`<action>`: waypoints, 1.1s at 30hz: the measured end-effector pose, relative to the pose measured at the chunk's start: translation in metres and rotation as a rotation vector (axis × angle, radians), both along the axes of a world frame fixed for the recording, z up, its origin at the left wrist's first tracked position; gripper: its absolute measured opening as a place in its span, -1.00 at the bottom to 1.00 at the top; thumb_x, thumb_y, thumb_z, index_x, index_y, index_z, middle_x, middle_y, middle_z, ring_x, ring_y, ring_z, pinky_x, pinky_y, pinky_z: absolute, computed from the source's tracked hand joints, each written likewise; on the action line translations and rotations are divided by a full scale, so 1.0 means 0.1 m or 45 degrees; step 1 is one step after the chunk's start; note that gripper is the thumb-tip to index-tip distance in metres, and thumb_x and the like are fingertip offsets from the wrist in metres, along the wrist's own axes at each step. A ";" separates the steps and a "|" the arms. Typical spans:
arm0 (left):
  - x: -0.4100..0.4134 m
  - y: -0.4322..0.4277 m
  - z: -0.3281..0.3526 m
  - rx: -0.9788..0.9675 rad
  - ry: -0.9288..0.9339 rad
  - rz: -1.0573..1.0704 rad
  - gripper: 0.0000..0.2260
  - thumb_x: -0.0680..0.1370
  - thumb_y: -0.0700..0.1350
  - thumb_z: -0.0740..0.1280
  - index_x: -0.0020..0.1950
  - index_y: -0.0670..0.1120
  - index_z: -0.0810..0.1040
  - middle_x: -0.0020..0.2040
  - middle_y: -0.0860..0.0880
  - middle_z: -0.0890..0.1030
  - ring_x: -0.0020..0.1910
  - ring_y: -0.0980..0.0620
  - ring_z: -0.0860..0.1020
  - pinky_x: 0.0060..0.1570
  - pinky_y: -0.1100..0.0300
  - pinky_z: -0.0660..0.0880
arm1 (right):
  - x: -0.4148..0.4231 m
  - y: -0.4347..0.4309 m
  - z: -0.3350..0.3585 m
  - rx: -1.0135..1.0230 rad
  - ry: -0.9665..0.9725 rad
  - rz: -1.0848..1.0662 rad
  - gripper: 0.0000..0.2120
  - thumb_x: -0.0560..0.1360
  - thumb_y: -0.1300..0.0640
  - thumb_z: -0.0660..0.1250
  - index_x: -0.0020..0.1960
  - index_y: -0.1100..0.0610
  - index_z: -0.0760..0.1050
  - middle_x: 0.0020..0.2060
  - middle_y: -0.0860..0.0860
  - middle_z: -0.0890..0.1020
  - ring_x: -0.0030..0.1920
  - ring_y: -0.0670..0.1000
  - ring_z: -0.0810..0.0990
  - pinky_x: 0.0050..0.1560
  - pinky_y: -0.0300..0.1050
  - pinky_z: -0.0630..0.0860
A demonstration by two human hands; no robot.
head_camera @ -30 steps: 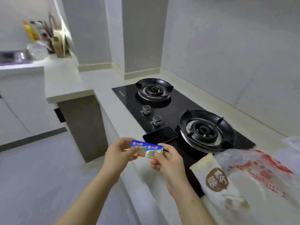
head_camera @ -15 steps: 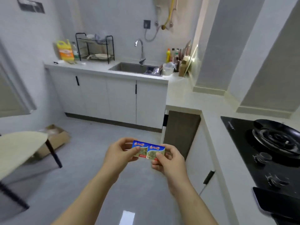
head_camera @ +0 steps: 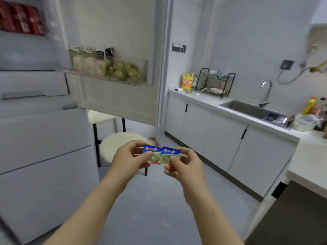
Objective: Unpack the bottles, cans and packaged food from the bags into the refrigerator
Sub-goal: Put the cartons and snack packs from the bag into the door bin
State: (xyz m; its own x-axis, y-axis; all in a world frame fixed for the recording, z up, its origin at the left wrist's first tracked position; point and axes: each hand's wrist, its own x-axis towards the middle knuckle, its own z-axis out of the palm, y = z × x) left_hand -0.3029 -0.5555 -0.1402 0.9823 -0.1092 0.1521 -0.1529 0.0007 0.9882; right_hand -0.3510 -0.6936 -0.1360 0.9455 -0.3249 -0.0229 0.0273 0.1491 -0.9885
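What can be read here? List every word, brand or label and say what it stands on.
"Anchor": on the left packet, pinched by the left hand.
"Anchor": on the right packet, pinched by the right hand.
Red cans in the refrigerator: print blurred, unreadable.
Yellow jug label: too small to read.

1. Bright, cool, even light throughout; soft faint shadow beneath the stool (head_camera: 113,145).
2. Small glint on the faucet (head_camera: 264,84).
3. Motion-smeared at left across the refrigerator (head_camera: 44,138) and its door shelf (head_camera: 109,71).
4. Sharpest at centre on the butter packets (head_camera: 161,155).
5. Bowed by the wide lens along the near right counter (head_camera: 309,165).
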 end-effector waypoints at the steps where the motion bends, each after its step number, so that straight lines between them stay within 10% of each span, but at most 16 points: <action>1: 0.03 0.15 0.05 -0.018 -0.018 0.031 -0.84 0.49 -0.30 0.37 -0.09 -0.04 0.53 -0.14 -0.06 0.64 -0.19 0.03 0.63 -0.31 0.26 0.59 | 0.08 0.12 0.05 -0.017 -0.018 0.043 -0.80 0.52 0.37 0.24 0.01 0.10 0.47 -0.19 0.12 0.61 -0.40 -0.04 0.55 -0.30 -0.14 0.62; 19: 1.81 2.38 0.92 -0.088 -0.302 0.207 -0.87 0.49 -0.27 0.37 -0.08 -0.04 0.52 -0.11 -0.06 0.62 -0.12 0.02 0.62 -0.30 0.25 0.60 | 2.03 2.30 0.92 -0.234 -0.321 0.144 -0.80 0.51 0.35 0.24 -0.03 0.06 0.44 -0.11 0.14 0.61 -0.39 -0.05 0.57 -0.37 -0.24 0.57; 33: 3.03 2.57 1.87 -0.009 -0.598 0.169 -0.83 0.51 -0.28 0.35 -0.11 -0.01 0.50 -0.13 -0.05 0.62 -0.14 0.03 0.63 -0.24 0.19 0.61 | 3.29 2.44 1.82 -0.483 -0.668 -0.028 -0.79 0.51 0.32 0.24 -0.04 0.00 0.42 -0.14 0.06 0.60 -0.34 -0.03 0.62 -0.25 -0.07 0.64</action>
State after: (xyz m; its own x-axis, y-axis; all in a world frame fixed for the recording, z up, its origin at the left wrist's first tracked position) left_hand 0.0002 -0.2988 0.0468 0.8129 0.0149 0.5823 -0.5813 -0.0424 0.8126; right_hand -0.0221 -0.4500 0.0458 0.7930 -0.2388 0.5604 0.5199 -0.2144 -0.8269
